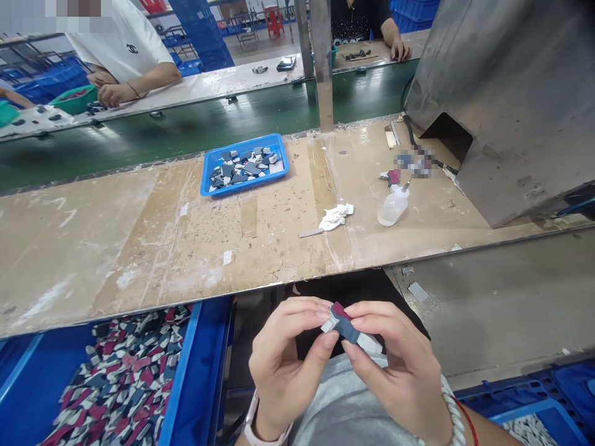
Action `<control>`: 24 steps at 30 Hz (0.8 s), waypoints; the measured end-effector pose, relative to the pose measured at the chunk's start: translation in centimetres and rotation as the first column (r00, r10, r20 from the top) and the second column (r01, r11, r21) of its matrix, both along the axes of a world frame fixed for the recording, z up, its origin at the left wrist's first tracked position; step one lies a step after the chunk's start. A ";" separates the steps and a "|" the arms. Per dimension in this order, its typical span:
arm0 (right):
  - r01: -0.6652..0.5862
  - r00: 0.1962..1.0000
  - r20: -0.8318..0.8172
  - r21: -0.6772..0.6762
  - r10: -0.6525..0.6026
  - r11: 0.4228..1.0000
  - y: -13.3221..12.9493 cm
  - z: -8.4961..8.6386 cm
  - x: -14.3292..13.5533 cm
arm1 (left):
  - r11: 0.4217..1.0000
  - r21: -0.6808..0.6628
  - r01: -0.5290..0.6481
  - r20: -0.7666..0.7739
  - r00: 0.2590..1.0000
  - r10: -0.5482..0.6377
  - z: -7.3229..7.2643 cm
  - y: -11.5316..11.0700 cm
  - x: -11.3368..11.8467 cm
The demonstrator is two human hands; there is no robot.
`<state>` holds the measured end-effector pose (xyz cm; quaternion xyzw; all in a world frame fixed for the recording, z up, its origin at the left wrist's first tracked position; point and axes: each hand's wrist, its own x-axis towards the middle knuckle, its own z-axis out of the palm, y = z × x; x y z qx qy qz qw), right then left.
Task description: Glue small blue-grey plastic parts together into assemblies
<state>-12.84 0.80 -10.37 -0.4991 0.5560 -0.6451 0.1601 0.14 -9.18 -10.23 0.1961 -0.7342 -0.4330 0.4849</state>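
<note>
A small moulded piece (344, 327), dark blue and maroon with pale grey-white ends, is held between both hands above my lap. The fingertips and thumb of my left hand (289, 359) pinch its pale left end. My right hand (400, 368) grips its right part, with the fingers on top and the thumb below. On the bench beyond the hands lies a thin metal tool (310, 233) with a crumpled white wrap (337, 217) around one end. A translucent squeeze bottle (393, 207) leans to its right, beside a maroon and grey piece (393, 178).
A blue tray (246, 188) of grey and white pieces sits on the workbench (279, 241). At lower left, a deep blue bin (179, 378) holds many similar pieces. A metal housing (506, 124) stands at right. Co-workers sit across the green conveyor (195, 118).
</note>
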 end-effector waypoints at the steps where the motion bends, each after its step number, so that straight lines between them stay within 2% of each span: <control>1: 0.006 1.000 -0.011 -0.007 -0.006 1.000 0.0 0.0 0.1 | 1.000 -0.014 0.012 -0.003 1.000 -0.012 0.0 0.0 0.0; 9: -0.006 0.996 0.086 -0.090 0.014 0.996 -0.1 -0.1 0.6 | 0.995 -0.089 0.040 0.003 0.999 -0.040 0.5 0.3 0.1; 14: -0.032 0.994 0.107 -0.039 0.036 0.999 0.0 -0.1 0.8 | 0.998 -0.055 0.000 0.036 0.999 0.002 0.4 0.7 0.2; 16: -0.098 0.976 0.195 0.012 0.094 0.995 0.0 -0.1 0.7 | 1.000 -0.024 -0.017 0.029 0.999 0.018 0.3 0.8 0.2; 20: -0.275 0.843 0.486 0.023 0.229 0.961 0.0 -0.1 0.6 | 0.998 0.021 -0.057 0.024 0.998 0.057 0.3 0.7 0.0; 22: -0.246 0.873 0.441 0.027 0.209 0.969 0.0 -0.2 0.5 | 0.996 0.042 -0.084 0.029 0.996 0.082 0.3 0.6 0.0; 24: -0.175 0.940 0.303 0.041 0.155 0.984 0.1 -0.2 0.5 | 0.993 0.058 -0.102 0.028 0.995 0.101 0.3 0.5 0.0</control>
